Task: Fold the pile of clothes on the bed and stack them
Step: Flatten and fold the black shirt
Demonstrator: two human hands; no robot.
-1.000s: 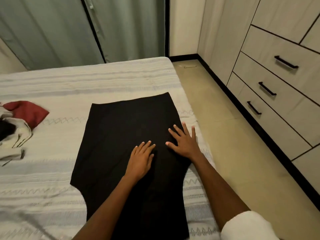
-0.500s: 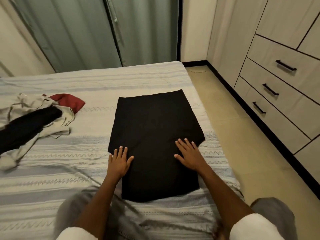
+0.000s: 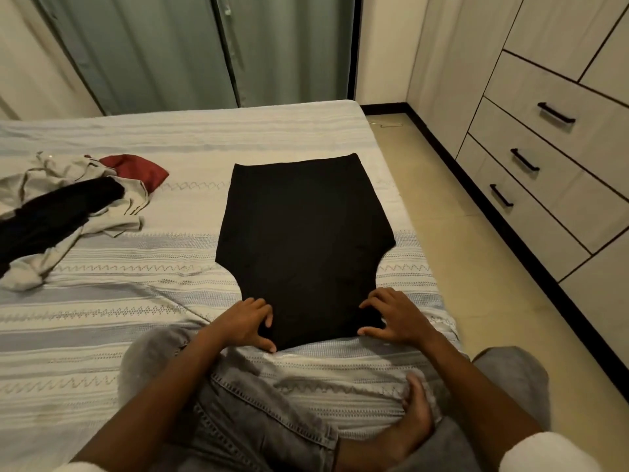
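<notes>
At the bottom of the frame the person sits cross-legged on the bed, grey jeans and a bare foot nearest the camera. Just above the knees, in the lower middle, both hands work the near edge of a black garment.

The left hand has its fingers curled over the garment's near left corner, thumb at the hem, and seems to be pinching the cloth. The right hand lies over the near right corner with bent fingers on the fabric and thumb along the hem; it looks like a grip too, though how much cloth it holds I cannot tell.

The garment lies flat in the centre of the frame, smooth, its narrow end at the hands, widest at mid-length and tapering a little to the far edge. It looks laid out, perhaps already folded once lengthwise, with the cross folds still to make. My guess is that the step in hand is lifting this near end to bring it up over the far part.

Farther off, at the middle left, the pile waits: a crumpled pale piece, a black piece across it and a red one at its far side, all unfolded. No finished stack shows anywhere on the bed.

So the job seems early: one item under way, at least three left, stacking not begun.
</notes>
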